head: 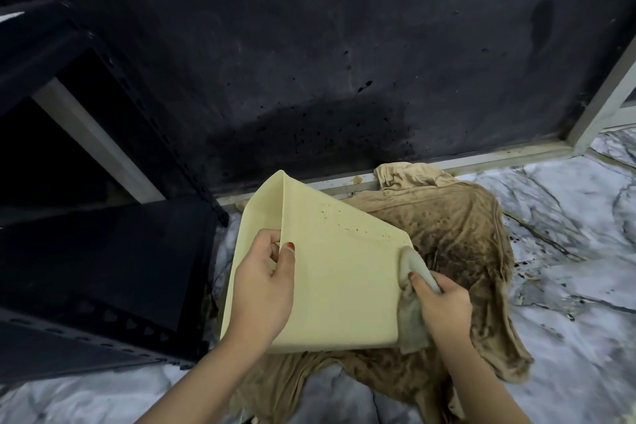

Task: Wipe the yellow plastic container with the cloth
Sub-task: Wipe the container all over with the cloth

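L hand (263,289) grips container (344,272); R hand (444,306) – cloth (413,286) pressed on it

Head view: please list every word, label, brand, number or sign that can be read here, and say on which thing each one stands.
None: no readable text shows in this view.
yellow plastic container: plain, only small dark specks, no label.
cloth in the right hand: no print.
left hand grips the container's edge; it covers no visible label.
brown stained fabric on the marble floor: no tag visible.
dark wall: only stains.
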`<state>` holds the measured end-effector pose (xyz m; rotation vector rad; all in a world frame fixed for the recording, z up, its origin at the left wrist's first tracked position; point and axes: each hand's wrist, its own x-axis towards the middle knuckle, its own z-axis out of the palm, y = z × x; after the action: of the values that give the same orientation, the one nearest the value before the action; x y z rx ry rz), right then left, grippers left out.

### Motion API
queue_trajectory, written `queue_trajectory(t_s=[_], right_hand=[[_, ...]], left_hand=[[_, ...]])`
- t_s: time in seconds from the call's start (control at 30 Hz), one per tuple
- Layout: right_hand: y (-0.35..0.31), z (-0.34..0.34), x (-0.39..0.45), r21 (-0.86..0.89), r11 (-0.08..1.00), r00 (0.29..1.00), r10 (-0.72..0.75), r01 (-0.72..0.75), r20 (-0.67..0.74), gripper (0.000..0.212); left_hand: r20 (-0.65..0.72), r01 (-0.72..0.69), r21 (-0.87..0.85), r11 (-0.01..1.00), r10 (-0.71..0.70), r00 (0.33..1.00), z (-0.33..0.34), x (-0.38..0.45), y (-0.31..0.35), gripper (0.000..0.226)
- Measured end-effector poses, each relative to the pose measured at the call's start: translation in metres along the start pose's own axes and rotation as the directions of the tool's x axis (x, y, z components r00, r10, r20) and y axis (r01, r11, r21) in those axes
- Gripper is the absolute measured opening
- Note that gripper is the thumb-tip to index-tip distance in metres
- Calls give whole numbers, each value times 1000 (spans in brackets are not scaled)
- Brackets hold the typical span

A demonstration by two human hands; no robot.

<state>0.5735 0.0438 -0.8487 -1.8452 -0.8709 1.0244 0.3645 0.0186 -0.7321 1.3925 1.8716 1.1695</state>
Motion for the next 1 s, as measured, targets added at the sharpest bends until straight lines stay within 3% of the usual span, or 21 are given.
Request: queue_trajectory(t_s=[0.17, 0.27, 0.37, 0.47, 0.57, 0.77, 1.0], right_hand=[[7, -2, -3, 16, 998, 996, 65, -64, -67, 19], [-15, 12, -20, 10, 1000, 998, 26, -25, -61, 12], [-52, 31, -46, 42, 988, 988, -148, 146, 42, 10], [-82, 43, -70, 74, 936, 929, -350, 343, 122, 17], [-91, 45, -75, 85, 917, 904, -398, 389, 154, 20], [-79, 30, -42, 101, 970, 966, -232, 221, 112, 8], [-25, 5, -7, 36, 999, 1000, -1, 2, -27, 29]], left_hand=[[4, -4, 7, 1000, 4, 1000, 2, 1, 0, 15], [11, -22, 21, 1000, 22, 1000, 4, 3, 1, 15], [16, -29, 21, 999, 29, 999, 6, 3, 3, 15], [26, -51, 40, 998, 50, 998, 7, 1, 7, 13], [47, -79, 63, 995, 76, 996, 7, -1, 10, 15], [90, -71, 47, 996, 67, 994, 10, -1, 12, 11], [106, -44, 53, 998, 38, 994, 12, 4, 17, 13]])
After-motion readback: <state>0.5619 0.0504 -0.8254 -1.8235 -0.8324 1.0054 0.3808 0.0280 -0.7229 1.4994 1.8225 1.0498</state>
